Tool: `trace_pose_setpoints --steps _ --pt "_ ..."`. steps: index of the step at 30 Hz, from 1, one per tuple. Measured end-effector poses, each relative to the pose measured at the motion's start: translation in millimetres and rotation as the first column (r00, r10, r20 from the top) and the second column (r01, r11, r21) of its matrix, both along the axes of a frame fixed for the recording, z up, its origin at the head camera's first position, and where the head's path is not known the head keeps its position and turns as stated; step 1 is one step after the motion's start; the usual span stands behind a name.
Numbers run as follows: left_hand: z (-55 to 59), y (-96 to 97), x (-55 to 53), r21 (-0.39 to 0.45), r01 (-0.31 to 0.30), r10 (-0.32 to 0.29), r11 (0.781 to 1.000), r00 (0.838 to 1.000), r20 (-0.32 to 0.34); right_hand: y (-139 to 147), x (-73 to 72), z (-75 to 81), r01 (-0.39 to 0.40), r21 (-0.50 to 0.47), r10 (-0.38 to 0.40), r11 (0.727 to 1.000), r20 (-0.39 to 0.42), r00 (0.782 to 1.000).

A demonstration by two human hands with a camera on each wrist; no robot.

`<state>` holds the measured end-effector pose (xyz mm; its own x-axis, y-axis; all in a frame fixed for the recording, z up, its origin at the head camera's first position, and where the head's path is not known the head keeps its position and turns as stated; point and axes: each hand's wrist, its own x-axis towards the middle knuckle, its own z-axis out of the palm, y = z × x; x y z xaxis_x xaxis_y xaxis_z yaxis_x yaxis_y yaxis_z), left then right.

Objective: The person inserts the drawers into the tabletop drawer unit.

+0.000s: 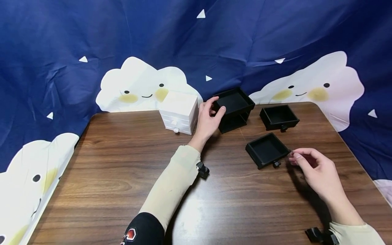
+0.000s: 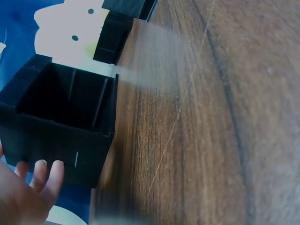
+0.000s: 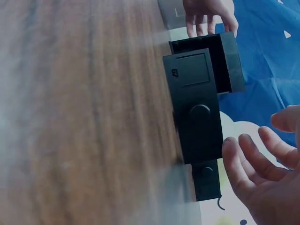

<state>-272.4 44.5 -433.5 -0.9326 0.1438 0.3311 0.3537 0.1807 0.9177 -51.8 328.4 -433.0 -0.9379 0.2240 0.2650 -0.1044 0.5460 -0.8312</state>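
Observation:
A small black cabinet (image 1: 240, 111) with an open front and a tray-like top stands at the back of the table. My left hand (image 1: 208, 119) is at its left side, fingers loosely bent. In the left wrist view, fingertips (image 2: 57, 168) rest against the cabinet's side wall (image 2: 56, 138). Front right of the cabinet lies a black drawer (image 1: 267, 149) with a small knob. My right hand (image 1: 316, 170) is beside it, relaxed fingertips right at its right front corner. The right wrist view shows the drawer's front panel (image 3: 192, 136) with its round knob.
A second black drawer (image 1: 280, 117) with a knob sits farther back on the right. Left of the cabinet stands a white miniature drawer unit (image 1: 177, 112). A blue cloth (image 1: 220, 44) with clouds hangs behind the wooden table (image 1: 122, 153).

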Motion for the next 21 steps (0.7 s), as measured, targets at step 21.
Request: trace_pose_setpoints --steps 21 --pt "-2.3 -0.2 0.3 -0.004 0.0 0.0 1.0 1.0 0.027 -0.2 -4.4 -15.0 -0.084 -0.012 0.085 0.996 0.242 0.967"
